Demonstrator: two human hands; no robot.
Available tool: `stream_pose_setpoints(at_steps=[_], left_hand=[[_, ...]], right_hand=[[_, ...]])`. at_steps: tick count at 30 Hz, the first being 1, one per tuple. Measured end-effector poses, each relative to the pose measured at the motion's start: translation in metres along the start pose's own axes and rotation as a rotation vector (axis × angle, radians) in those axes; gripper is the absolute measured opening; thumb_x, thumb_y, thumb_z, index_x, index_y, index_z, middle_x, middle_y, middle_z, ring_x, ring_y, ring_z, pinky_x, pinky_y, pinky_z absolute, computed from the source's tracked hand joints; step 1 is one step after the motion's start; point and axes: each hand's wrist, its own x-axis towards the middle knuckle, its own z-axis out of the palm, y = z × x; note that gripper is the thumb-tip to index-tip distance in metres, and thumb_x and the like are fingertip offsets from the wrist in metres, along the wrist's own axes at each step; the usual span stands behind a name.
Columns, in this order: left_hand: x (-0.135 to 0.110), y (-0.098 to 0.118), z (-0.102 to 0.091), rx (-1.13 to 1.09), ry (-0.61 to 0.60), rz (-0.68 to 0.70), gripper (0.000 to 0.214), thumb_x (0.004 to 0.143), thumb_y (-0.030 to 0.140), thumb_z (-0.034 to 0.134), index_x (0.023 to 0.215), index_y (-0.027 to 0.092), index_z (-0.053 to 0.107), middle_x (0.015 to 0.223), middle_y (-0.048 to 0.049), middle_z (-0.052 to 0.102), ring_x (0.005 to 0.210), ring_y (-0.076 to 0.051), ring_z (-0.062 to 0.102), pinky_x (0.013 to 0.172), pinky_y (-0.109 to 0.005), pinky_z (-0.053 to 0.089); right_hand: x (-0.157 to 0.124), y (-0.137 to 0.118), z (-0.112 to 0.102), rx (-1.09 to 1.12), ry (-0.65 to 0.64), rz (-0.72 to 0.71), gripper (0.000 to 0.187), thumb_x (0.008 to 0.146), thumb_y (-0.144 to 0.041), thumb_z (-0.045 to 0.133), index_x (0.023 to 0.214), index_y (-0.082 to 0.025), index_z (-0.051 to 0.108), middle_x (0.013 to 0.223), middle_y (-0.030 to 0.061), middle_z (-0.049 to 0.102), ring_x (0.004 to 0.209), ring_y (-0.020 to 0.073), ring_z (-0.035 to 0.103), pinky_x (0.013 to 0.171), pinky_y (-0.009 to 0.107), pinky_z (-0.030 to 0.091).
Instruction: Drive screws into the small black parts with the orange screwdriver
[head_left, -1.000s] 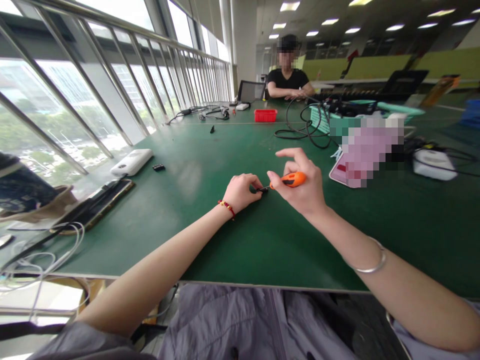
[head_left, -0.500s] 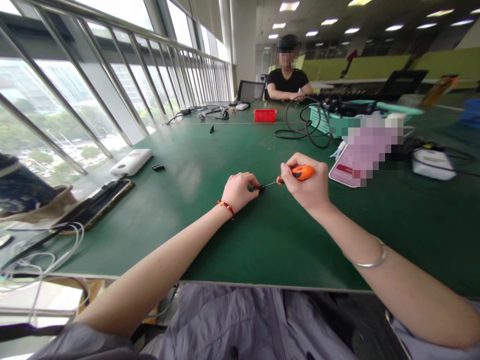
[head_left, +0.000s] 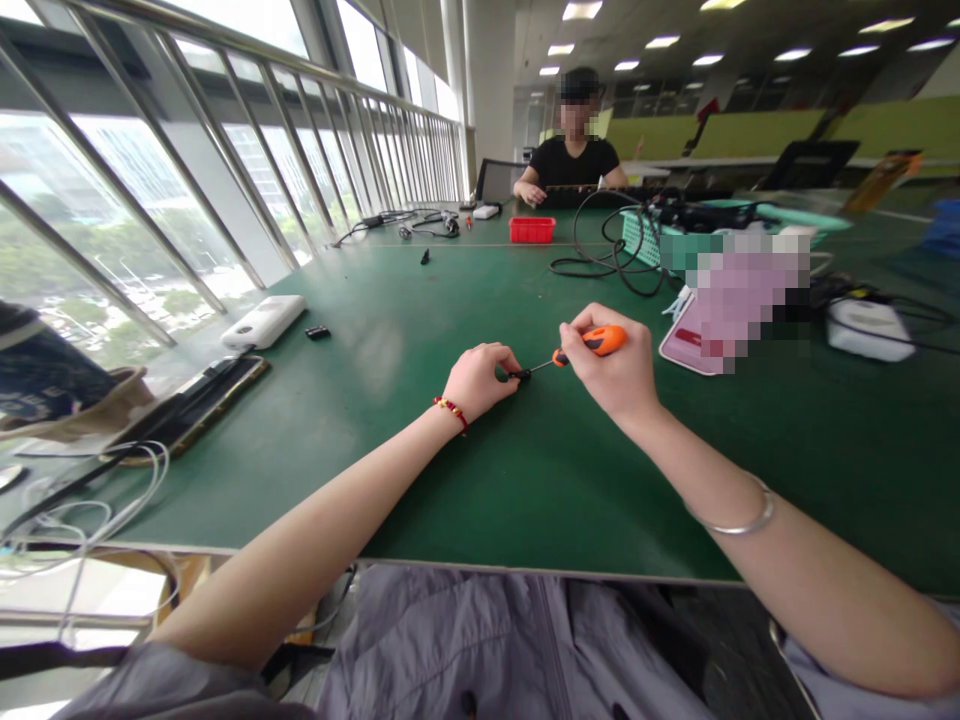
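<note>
Near the middle of the green table [head_left: 390, 450], my left hand [head_left: 480, 382] pinches a small black part [head_left: 520, 375] between thumb and fingers, low against the tabletop. The part's exact kind is too small to make out. My right hand [head_left: 616, 368] is closed around the orange and black handle of a screwdriver [head_left: 606, 341]. Its thin metal shaft points left and down, and the tip meets the black part beside my left fingertips. Another small black piece [head_left: 318, 332] lies apart on the left, and one more black piece [head_left: 425, 257] lies farther back.
A white power bank [head_left: 264, 321] and a dark phone [head_left: 195, 405] lie left, near white cables [head_left: 97, 520]. A red tray [head_left: 532, 230], a teal basket [head_left: 637, 238] with black cables, a pink-screened phone [head_left: 697, 340] and a white box [head_left: 870, 328] stand beyond. A person [head_left: 574, 160] sits opposite.
My hands, the screwdriver and the black part stay almost in place. Across the table, the person's hands have moved apart, and a dark strip-like object now shows in front of them.
</note>
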Motion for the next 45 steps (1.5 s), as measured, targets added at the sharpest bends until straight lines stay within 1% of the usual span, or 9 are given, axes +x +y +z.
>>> stream_pose_setpoints(at_steps=[5, 11, 18, 26, 30, 34, 37, 41, 45], left_hand=[[-0.0004, -0.0013, 0.0004, -0.017, 0.001, -0.001, 0.006, 0.066, 0.016, 0.063, 0.072, 0.018, 0.065, 0.080, 0.0003, 0.068, 0.080, -0.017, 0.062, 0.078, -0.030, 0.048], [-0.0001, -0.0022, 0.0011, -0.019, 0.002, -0.001, 0.006, 0.066, 0.016, 0.063, 0.071, 0.018, 0.065, 0.079, 0.0006, 0.068, 0.079, -0.017, 0.062, 0.077, -0.030, 0.048], [0.0001, -0.0016, 0.0005, -0.010, -0.002, -0.003, 0.005, 0.066, 0.016, 0.063, 0.071, 0.018, 0.065, 0.079, 0.0003, 0.068, 0.079, -0.017, 0.062, 0.077, -0.030, 0.048], [0.0008, -0.0036, 0.0009, -0.028, -0.005, -0.008, 0.006, 0.067, 0.017, 0.063, 0.072, 0.017, 0.066, 0.080, 0.0002, 0.068, 0.079, -0.017, 0.062, 0.078, -0.030, 0.048], [0.0011, -0.0055, 0.0013, -0.040, -0.003, 0.014, 0.006, 0.067, 0.017, 0.063, 0.072, 0.017, 0.067, 0.080, -0.0004, 0.068, 0.079, -0.017, 0.062, 0.079, -0.030, 0.048], [0.0010, -0.0058, 0.0003, -0.066, -0.005, 0.003, 0.005, 0.067, 0.017, 0.064, 0.071, 0.018, 0.067, 0.079, -0.0001, 0.068, 0.079, -0.017, 0.062, 0.079, -0.030, 0.048], [0.0008, -0.0056, -0.0006, -0.102, -0.013, -0.010, 0.004, 0.068, 0.017, 0.064, 0.071, 0.017, 0.067, 0.079, -0.0003, 0.068, 0.078, -0.016, 0.062, 0.079, -0.029, 0.049], [0.0007, -0.0059, -0.0012, -0.139, -0.019, -0.017, 0.004, 0.068, 0.018, 0.065, 0.071, 0.016, 0.067, 0.078, -0.0009, 0.067, 0.076, -0.015, 0.062, 0.076, -0.028, 0.049], [0.0016, -0.0075, -0.0010, -0.158, -0.031, -0.015, 0.005, 0.068, 0.018, 0.065, 0.072, 0.016, 0.067, 0.078, -0.0013, 0.067, 0.075, -0.015, 0.062, 0.075, -0.028, 0.049]], right_hand=[[0.0006, 0.0022, 0.0021, 0.037, 0.021, 0.055, 0.012, 0.069, -0.028, 0.060, 0.072, -0.022, 0.050, 0.058, -0.0038, 0.052, 0.049, 0.0119, 0.047, 0.053, 0.026, 0.038], [0.0000, 0.0030, 0.0028, 0.045, 0.064, -0.016, 0.036, 0.067, -0.031, 0.064, 0.098, -0.023, 0.047, 0.071, -0.0020, 0.055, 0.053, 0.0136, 0.051, 0.053, 0.028, 0.042], [-0.0017, -0.0033, 0.0002, 0.022, -0.062, 0.036, 0.020, 0.079, -0.043, 0.052, 0.081, -0.023, 0.052, 0.048, -0.0057, 0.048, 0.048, 0.0138, 0.050, 0.055, 0.027, 0.039], [-0.0008, 0.0008, 0.0023, 0.044, 0.059, -0.026, 0.041, 0.071, -0.038, 0.061, 0.106, -0.022, 0.047, 0.069, -0.0026, 0.054, 0.060, 0.0153, 0.054, 0.059, 0.028, 0.042], [-0.0021, -0.0023, 0.0008, 0.020, 0.001, 0.019, 0.024, 0.077, -0.044, 0.055, 0.089, -0.022, 0.053, 0.049, -0.0067, 0.046, 0.048, 0.0126, 0.047, 0.058, 0.026, 0.040], [-0.0023, -0.0045, -0.0002, 0.026, -0.046, 0.029, 0.020, 0.079, -0.041, 0.054, 0.074, -0.022, 0.054, 0.048, -0.0056, 0.046, 0.046, 0.0109, 0.045, 0.055, 0.024, 0.038], [-0.0009, -0.0012, 0.0013, 0.040, 0.027, 0.004, 0.018, 0.075, -0.036, 0.057, 0.087, -0.022, 0.055, 0.058, -0.0036, 0.052, 0.052, 0.0129, 0.050, 0.056, 0.026, 0.041], [0.0000, 0.0037, 0.0040, 0.058, 0.088, -0.065, 0.037, 0.071, -0.036, 0.062, 0.103, -0.024, 0.049, 0.080, 0.0031, 0.059, 0.059, 0.0158, 0.054, 0.057, 0.030, 0.044], [-0.0014, 0.0011, 0.0028, 0.008, 0.067, 0.006, 0.030, 0.075, -0.042, 0.057, 0.098, -0.022, 0.052, 0.061, -0.0024, 0.054, 0.051, 0.0145, 0.050, 0.056, 0.029, 0.042]])
